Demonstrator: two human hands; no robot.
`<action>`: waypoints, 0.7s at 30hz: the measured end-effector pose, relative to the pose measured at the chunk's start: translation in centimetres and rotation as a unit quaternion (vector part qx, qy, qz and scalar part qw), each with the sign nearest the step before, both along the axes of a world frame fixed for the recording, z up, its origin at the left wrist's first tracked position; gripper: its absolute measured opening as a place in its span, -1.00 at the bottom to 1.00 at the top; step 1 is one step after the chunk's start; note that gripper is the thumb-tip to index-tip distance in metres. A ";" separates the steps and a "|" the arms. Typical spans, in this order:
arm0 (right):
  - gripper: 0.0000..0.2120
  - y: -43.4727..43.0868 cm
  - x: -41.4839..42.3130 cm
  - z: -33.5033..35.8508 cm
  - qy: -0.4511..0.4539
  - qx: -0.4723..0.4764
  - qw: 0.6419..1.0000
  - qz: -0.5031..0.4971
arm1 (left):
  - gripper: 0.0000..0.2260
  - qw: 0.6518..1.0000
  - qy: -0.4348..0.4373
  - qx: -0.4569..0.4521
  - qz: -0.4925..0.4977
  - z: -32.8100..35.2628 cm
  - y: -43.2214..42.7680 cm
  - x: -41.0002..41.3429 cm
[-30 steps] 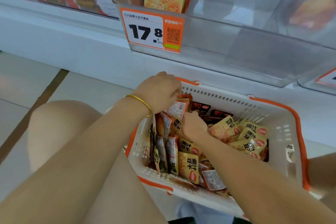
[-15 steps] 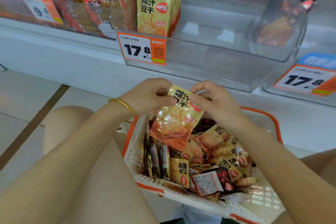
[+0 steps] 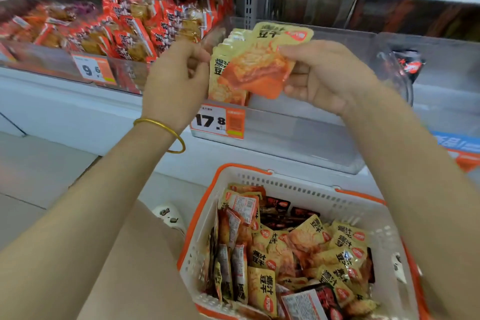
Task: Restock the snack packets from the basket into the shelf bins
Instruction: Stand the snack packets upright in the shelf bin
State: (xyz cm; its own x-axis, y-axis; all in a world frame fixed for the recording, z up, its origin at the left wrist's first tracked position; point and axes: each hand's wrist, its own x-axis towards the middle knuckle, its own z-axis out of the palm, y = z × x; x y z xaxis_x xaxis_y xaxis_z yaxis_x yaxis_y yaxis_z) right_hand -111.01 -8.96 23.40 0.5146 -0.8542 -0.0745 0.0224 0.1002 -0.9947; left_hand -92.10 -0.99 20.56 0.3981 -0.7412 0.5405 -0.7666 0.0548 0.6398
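Note:
My right hand (image 3: 319, 78) grips a yellow-and-orange snack packet (image 3: 259, 65), held upright at the mouth of the clear shelf bin (image 3: 298, 135) tagged 17.8. A row of matching packets (image 3: 220, 80) stands at the left of that bin. My left hand (image 3: 176, 80) is beside the row, its curled thumb and fingers pinching the row's left edge. Below, the white basket with orange rim (image 3: 285, 179) sits on the floor, holding several loose packets (image 3: 306, 254), yellow ones and a few dark ones.
The left bin is piled with red packets (image 3: 124, 31) behind a 9.6 price tag (image 3: 93, 70). A clear bin on the right holds a dark packet (image 3: 407, 65). My knee (image 3: 124, 267) and white shoe (image 3: 168, 215) are left of the basket. More shelves run above.
Both hands rose from the basket to the 17.8 bin with one packet. My left hand has let go of it and moved to the standing row; my right hand holds it alone.

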 end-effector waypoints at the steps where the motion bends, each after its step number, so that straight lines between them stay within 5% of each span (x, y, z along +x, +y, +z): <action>1: -0.95 -1.1 0.9 0.2 0.020 -0.020 1.000 -0.012 | -0.81 0.996 -0.085 0.020 0.013 -0.2 -0.8 0.8; 3: -0.95 -2.6 2.9 -0.5 0.072 -0.046 0.996 -0.009 | -0.73 0.974 -0.217 0.067 0.017 -0.8 -2.1 2.1; 7: -0.81 -4.6 7.0 -4.7 0.211 -0.104 0.972 0.010 | -0.75 0.954 -0.287 0.090 -0.012 -2.8 -2.8 2.1; 12: -0.70 -6.7 8.8 -7.3 0.430 -0.288 0.855 0.005 | -0.43 0.940 -0.305 0.156 0.010 -4.0 -2.8 1.9; 21: -0.59 -6.9 9.9 -7.0 0.509 -0.263 0.819 0.022 | -0.46 0.949 -0.292 0.123 0.001 -4.3 -2.3 1.7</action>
